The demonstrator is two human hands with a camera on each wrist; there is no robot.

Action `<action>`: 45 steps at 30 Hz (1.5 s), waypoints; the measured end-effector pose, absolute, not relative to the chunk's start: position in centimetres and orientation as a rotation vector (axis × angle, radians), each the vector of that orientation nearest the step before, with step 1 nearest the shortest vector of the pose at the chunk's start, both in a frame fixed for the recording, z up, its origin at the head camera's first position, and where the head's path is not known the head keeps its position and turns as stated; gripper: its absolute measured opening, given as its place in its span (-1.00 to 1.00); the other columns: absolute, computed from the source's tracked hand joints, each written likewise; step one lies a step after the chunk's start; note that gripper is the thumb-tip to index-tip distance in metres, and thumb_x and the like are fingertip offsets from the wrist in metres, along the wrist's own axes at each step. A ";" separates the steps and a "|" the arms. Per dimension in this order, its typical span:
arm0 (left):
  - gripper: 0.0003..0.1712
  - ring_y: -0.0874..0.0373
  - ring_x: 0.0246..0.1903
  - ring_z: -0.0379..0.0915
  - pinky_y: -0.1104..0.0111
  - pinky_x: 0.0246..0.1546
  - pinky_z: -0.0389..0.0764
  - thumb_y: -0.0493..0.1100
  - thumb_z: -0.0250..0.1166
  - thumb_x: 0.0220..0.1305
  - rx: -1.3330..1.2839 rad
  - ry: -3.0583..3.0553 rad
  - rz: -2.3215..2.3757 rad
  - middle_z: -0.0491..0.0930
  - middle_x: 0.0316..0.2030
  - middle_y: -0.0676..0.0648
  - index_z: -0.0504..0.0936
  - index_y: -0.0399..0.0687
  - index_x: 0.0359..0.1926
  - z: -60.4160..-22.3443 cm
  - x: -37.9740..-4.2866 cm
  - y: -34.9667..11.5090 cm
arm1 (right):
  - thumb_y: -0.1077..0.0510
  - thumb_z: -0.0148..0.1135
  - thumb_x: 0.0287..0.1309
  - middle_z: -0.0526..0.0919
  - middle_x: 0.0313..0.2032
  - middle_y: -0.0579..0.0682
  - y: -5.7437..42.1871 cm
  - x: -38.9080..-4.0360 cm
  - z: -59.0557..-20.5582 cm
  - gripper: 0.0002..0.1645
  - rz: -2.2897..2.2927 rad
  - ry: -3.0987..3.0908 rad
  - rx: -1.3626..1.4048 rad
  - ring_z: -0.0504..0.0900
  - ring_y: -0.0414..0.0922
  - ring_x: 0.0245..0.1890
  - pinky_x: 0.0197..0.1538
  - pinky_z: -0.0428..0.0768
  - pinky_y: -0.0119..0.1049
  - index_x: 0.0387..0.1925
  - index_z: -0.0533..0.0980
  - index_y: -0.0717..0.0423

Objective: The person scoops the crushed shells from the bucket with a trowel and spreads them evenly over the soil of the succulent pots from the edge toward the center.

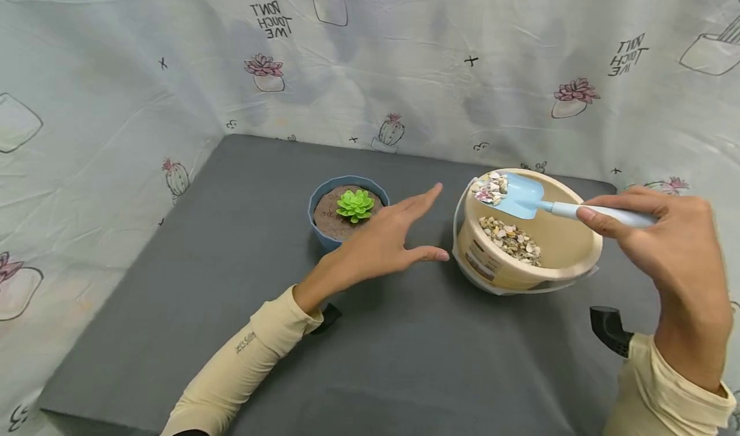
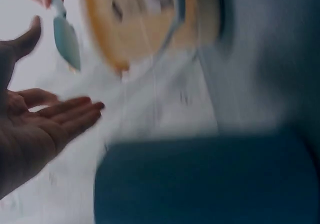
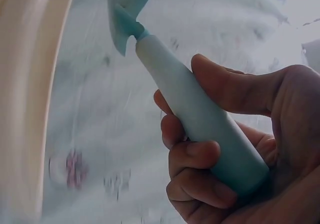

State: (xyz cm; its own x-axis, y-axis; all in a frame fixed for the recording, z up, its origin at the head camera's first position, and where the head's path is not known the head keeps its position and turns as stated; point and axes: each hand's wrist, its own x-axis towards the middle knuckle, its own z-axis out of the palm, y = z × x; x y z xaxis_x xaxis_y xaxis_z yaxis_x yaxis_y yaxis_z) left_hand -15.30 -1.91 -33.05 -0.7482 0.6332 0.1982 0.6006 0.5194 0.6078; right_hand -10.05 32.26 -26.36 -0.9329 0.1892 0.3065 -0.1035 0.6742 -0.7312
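The step in hand is judged to be lifting scooped shells [image 1: 490, 189] out of the bucket [image 1: 511, 277], which stands at the 3 o'clock side of the blue pot [image 1: 327, 241]. The scoop [image 1: 523, 195] is gripped by its handle in the right hand [image 1: 676, 243], thumb along the grip and fingers curled under it. Its loaded blade is held over the bucket's 10 o'clock rim; more shells lie inside, toward 7 o'clock. The left hand [image 1: 384, 243] is empty, fingers extended and thumb spread, between pot and bucket; contact with the pot cannot be told.

A level blade is called for next, as tilting could spill the load. For travel toward 9 o'clock, the bucket rim must be cleared and the left fingertips avoided. The succulent [image 1: 355, 206] stands in the pot's soil. Open tabletop [image 1: 231, 230] extends at the pot's 9 o'clock; at 12 o'clock, the table's far edge meets the curtain [image 1: 347, 83].
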 end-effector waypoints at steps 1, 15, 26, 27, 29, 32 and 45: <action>0.17 0.07 0.56 0.26 0.09 0.51 0.41 0.20 0.44 0.33 1.099 2.721 1.076 0.20 0.63 -0.02 -0.10 0.17 0.71 -33.0 -15.3 -3.2 | 0.25 0.61 0.04 0.66 -0.51 -0.61 31.5 -10.3 -26.2 -0.89 1.157 -2.518 -0.040 0.48 -0.44 -0.46 -0.43 0.35 -0.55 -0.36 0.85 -0.02; 0.54 -0.13 0.70 -0.17 -0.25 0.58 0.14 0.19 0.61 0.12 0.625 2.741 1.174 -0.19 0.71 -0.05 -0.44 0.28 0.68 -34.7 -17.4 -16.3 | 0.11 0.56 0.16 0.70 -0.43 -0.26 18.9 -15.2 -26.3 -0.81 1.082 -2.715 0.346 0.46 -0.25 -0.46 -0.45 0.39 -0.40 -0.23 0.83 0.12; 0.74 -0.18 0.64 0.05 -0.20 0.48 0.35 0.17 0.71 -0.05 0.621 2.679 1.210 0.03 0.67 -0.16 -0.59 0.30 0.65 -35.4 -18.1 -16.2 | 0.13 0.47 0.18 0.80 -0.28 0.15 10.6 -18.9 -26.2 -0.81 0.778 -2.827 0.696 0.58 0.03 -0.41 -0.37 0.41 -0.23 -0.26 0.84 0.17; 0.74 -0.17 0.63 0.07 -0.19 0.47 0.36 0.18 0.71 -0.05 0.610 2.676 1.206 0.04 0.67 -0.15 -0.60 0.31 0.64 -35.4 -18.1 -16.2 | 0.15 0.47 0.17 0.80 -0.29 0.15 10.1 -19.1 -26.2 -0.82 0.742 -2.819 0.727 0.60 0.04 -0.42 -0.37 0.44 -0.21 -0.27 0.84 0.18; 0.74 -0.17 0.63 0.07 -0.19 0.48 0.36 0.19 0.71 -0.05 0.596 2.671 1.201 0.05 0.67 -0.15 -0.60 0.32 0.64 -35.4 -18.0 -16.3 | 0.17 0.45 0.17 0.81 -0.29 0.15 9.2 -19.1 -26.1 -0.83 0.674 -2.813 0.762 0.64 0.06 -0.39 -0.37 0.51 -0.17 -0.29 0.83 0.18; 0.73 -0.15 0.62 0.09 -0.17 0.47 0.36 0.20 0.70 -0.05 0.588 2.671 1.205 0.07 0.67 -0.13 -0.60 0.37 0.64 -35.4 -18.0 -16.2 | 0.17 0.43 0.19 0.81 -0.23 0.14 8.3 -18.8 -25.6 -0.82 0.571 -2.822 0.761 0.70 0.08 -0.28 -0.29 0.62 -0.09 -0.27 0.83 0.20; 0.72 -0.12 0.65 0.02 -0.17 0.49 0.34 0.26 0.68 -0.05 0.575 2.654 1.221 0.05 0.68 -0.08 -0.61 0.46 0.62 -35.5 -17.8 -16.3 | 0.24 0.43 0.22 0.52 -0.43 0.10 5.9 -16.6 -23.8 -0.75 0.213 -2.734 0.745 0.56 0.11 -0.44 -0.38 0.66 0.03 -0.57 0.63 0.19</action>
State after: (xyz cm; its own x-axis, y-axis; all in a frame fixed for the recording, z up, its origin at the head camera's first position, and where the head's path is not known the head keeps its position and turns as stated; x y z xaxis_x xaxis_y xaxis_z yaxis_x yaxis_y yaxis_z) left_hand -17.80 -16.33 -35.48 -0.9124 0.4090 0.0120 0.2751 0.5916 0.7578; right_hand -16.56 5.93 -23.75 -0.8209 -0.4713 0.3225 -0.5156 0.8545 -0.0635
